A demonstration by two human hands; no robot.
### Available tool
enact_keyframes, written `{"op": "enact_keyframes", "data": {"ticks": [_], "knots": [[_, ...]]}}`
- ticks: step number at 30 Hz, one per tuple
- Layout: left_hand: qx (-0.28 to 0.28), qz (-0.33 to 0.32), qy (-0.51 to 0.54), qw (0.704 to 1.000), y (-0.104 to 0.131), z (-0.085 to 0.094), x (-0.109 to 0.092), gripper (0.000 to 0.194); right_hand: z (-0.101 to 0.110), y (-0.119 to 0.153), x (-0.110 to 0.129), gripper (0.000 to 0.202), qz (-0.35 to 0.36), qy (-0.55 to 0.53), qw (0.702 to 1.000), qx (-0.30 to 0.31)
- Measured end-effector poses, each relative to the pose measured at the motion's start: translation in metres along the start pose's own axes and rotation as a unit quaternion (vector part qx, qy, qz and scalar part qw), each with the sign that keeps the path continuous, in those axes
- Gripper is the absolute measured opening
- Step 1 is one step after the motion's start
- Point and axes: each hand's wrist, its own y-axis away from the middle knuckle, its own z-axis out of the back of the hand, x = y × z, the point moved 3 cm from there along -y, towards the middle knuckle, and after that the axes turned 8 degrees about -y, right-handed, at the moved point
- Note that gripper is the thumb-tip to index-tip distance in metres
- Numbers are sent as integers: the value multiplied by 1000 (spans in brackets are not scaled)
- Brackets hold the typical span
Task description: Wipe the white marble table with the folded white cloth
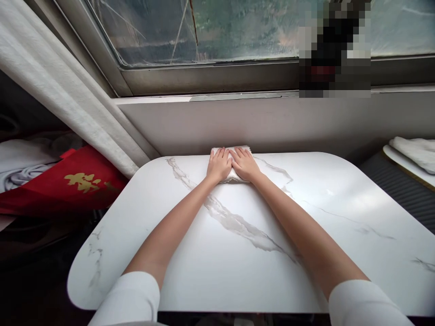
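The left hand point(219, 165) and right hand point(244, 164) lie flat, fingers extended, on a folded white cloth point(234, 177) at the far edge of a round-cornered, white marble-patterned table point(238, 280). A smooth pale wall point(183, 124) blocks the way beyond; a cream fabric curtain point(64, 74) hangs leftward, near gold-printed red fabric point(50, 190).

Room: looks like somebody's home from my end
Curtain point(73, 86): pale, hanging beside a metal-framed window point(238, 31)
Table point(244, 280): white marble look, rounded corners, pretty homey
Red fabric point(97, 170): gold print, pale cloth point(25, 176) piled by it
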Motion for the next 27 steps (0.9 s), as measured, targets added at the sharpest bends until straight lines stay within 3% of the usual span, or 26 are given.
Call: {"op": "enact_keyframes", "data": {"ticks": [4,10,15,18,22,27], "knots": [[6,-20,5,1000,41,11,-21,48,8,47,12,54,-11,12,1000,4],[33,-66,37,997,126,37,-63,50,20,145,35,57,7,35,999,14],[66,-113,117,984,199,61,-93,59,33,225,54,65,45,12,999,8],[88,-134,161,974,230,71,-104,61,42,258,64,74,56,-3,998,-1],[117,-145,180,966,243,77,-106,61,49,277,66,75,49,-9,999,-11],[141,-161,158,964,210,66,-98,59,45,256,41,66,10,-15,1000,9]]}}
